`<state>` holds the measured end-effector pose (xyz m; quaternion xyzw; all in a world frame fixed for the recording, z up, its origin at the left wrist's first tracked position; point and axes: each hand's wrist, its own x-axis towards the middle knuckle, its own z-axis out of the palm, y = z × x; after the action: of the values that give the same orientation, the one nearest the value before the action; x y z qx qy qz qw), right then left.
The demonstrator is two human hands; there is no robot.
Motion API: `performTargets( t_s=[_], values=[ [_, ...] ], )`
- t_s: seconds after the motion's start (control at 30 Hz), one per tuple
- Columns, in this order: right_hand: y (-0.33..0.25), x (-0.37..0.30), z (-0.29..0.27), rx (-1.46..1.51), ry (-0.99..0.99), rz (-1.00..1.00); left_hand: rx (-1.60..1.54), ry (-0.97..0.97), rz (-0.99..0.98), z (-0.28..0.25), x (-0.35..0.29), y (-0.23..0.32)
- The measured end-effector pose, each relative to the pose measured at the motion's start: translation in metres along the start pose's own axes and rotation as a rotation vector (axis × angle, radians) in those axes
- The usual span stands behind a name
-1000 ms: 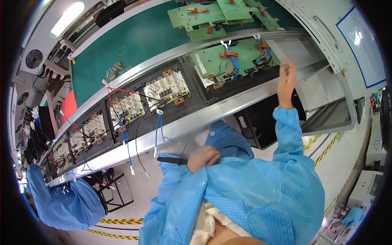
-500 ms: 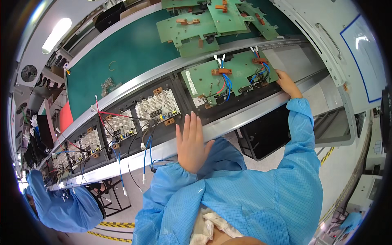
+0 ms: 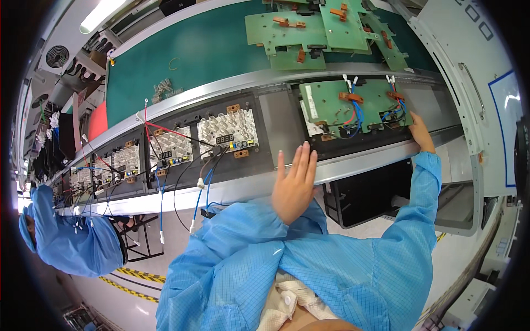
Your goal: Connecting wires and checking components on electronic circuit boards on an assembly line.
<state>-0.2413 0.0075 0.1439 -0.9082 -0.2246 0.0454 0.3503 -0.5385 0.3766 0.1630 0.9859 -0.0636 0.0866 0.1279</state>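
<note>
A green circuit board (image 3: pixel 326 105) with orange-brown clips and blue, red and white wires lies on a black pallet (image 3: pixel 353 144) on the rail line. Flat and outstretched, my left hand (image 3: pixel 295 185) has its fingertips by that pallet's near left corner and holds nothing. My right hand (image 3: pixel 421 134) is closed at the right end of the pallet, beside the board's edge; its fingers are partly hidden. Left of a gap sits another pallet carrying a white board (image 3: pixel 227 131) with a digit display, clear round parts and loose wires.
Several green boards (image 3: pixel 287 33) are piled on the green mat (image 3: pixel 210 49) behind the metal rail (image 3: pixel 199 91). Further white boards (image 3: pixel 171 148) line up to the left, where a person in blue (image 3: pixel 83 237) sits. A black bin (image 3: pixel 370 193) stands below the line.
The pallet with the green board has slid right, opening a gap from the pallet on its left. Both my hands have moved right with it, and the whole view has shifted.
</note>
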Motion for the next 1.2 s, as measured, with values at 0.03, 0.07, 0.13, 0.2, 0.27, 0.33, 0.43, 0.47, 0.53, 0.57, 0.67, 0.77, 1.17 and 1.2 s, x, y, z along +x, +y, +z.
performTargets(
  t_s=[0.03, 0.07, 0.13, 0.2, 0.27, 0.33, 0.43, 0.47, 0.53, 0.57, 0.67, 0.77, 1.17, 1.2],
  values=[
    [0.007, 0.002, -0.004, -0.008, 0.017, 0.044, -0.011, -0.005, 0.033, 0.003, 0.004, 0.004],
    [0.014, 0.004, -0.009, -0.016, 0.033, 0.087, -0.013, 0.015, 0.061, 0.008, 0.008, 0.007],
    [0.023, 0.015, -0.015, 0.006, -0.01, 0.091, -0.029, 0.035, 0.081, 0.022, 0.017, 0.011],
    [0.043, 0.019, -0.032, 0.023, -0.056, 0.099, -0.08, 0.046, 0.151, 0.025, 0.028, 0.021],
    [0.102, 0.006, -0.074, -0.064, 0.215, 0.08, -0.19, 0.078, 0.181, 0.035, 0.043, 0.039],
    [0.094, 0.004, -0.073, -0.17, 0.618, -0.011, -0.238, 0.099, 0.203, 0.031, 0.054, 0.058],
    [-0.035, -0.023, -0.053, -0.06, 1.151, -0.231, -0.044, 0.117, 0.242, 0.025, 0.073, 0.082],
    [-0.076, -0.034, -0.045, 0.009, 1.11, -0.307, -0.03, 0.106, 0.257, 0.02, 0.079, 0.089],
    [-0.149, -0.046, -0.012, -0.02, 0.873, -0.478, -0.004, 0.092, 0.241, 0.019, 0.088, 0.099],
    [-0.177, -0.053, 0.009, -0.123, 0.68, -0.566, -0.101, 0.18, 0.242, 0.025, 0.089, 0.099],
    [-0.247, -0.038, 0.053, -0.29, 0.074, -0.795, -0.28, 0.165, 0.318, 0.042, 0.081, 0.089],
    [-0.255, -0.031, 0.095, -0.149, -0.384, -0.707, -0.413, 0.297, 0.42, 0.051, 0.043, 0.074],
    [-0.151, 0.029, 0.094, -0.408, -0.426, -0.196, -1.029, -0.356, -0.452, -0.055, -0.279, -0.059],
    [-0.122, 0.043, 0.087, -0.417, -0.451, -0.208, -1.076, -0.428, -0.439, -0.1, -0.275, -0.057]
  ],
)
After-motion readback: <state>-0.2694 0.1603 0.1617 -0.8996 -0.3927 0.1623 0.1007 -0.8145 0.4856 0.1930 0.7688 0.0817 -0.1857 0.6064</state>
